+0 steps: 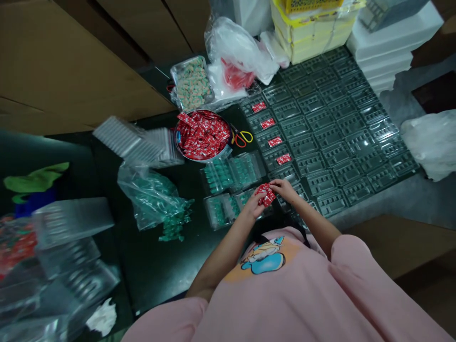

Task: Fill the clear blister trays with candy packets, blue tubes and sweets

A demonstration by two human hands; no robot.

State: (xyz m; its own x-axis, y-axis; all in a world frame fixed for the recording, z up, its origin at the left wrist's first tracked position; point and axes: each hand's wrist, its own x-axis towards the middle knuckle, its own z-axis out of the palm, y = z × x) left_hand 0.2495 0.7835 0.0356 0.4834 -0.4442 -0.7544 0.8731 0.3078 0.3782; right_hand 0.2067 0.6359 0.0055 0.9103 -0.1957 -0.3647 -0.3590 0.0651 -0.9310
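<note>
My left hand (255,205) is closed around several red patterned packets (265,194) in front of my body. The fingertips of my right hand (282,189) pinch at the upper right edge of the same packets. To the right, clear plastic trays (329,147) lie in rows on the dark table, and several in the nearest column hold one red packet each, such as this packet (283,158). A round container (177,142) full of red packets stands beyond my hands to the left. Trays with green pieces (218,176) sit just left of my hands.
Scissors (243,138) with red and yellow handles lie beside the round container. Further left are a bag of green pieces (149,194) and stacked clear trays (121,137). Yellow-rimmed boxes (306,40), white foam boxes (384,47) and plastic bags (238,47) stand at the back.
</note>
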